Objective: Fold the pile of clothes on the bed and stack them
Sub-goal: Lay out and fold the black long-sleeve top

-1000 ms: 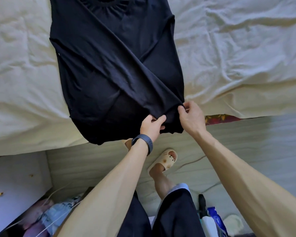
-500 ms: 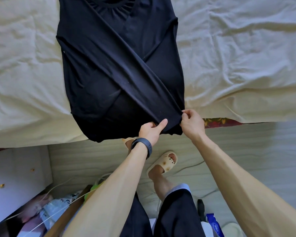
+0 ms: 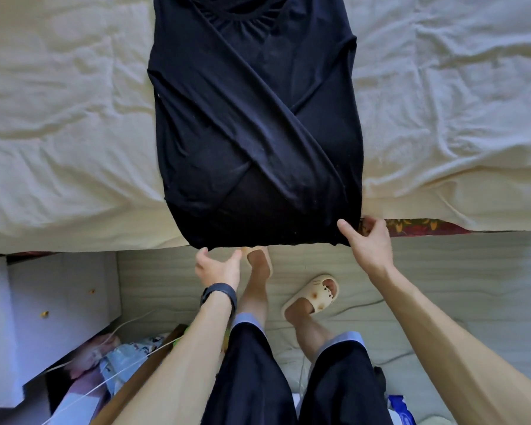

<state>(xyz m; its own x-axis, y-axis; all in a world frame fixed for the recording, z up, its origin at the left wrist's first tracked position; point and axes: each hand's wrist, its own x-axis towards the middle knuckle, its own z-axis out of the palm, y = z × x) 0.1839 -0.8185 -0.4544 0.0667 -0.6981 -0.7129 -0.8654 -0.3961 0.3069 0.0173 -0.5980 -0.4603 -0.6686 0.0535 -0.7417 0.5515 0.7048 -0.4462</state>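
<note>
Right hand (image 3: pixel 370 250) first: the thumb sits on top of the fabric and the fingers are tucked behind, so it's pinching the near right corner of the hem. The left hand (image 3: pixel 218 268) isn't there yet. Its fingers are spread and loose just under the hem's left corner, maybe brushing it, but holding nothing as far as I can tell, with a dark wristband (image 3: pixel 219 294) on that wrist. The black shirt (image 3: pixel 258 133) lies flat on the cream bed sheet (image 3: pixel 59 118), collar at the far end, both sleeves crossed over the body, and the hem hanging over the near edge of the bed. To me this is mid-fold on this one piece: sides and sleeves are in and the bottom-to-top fold is about to start. I'd guess the left hand has to close on its corner, then both hands lift evenly and carry the hem up toward the collar without dragging those crossed sleeves loose. I don't see a stack anywhere in view.
</note>
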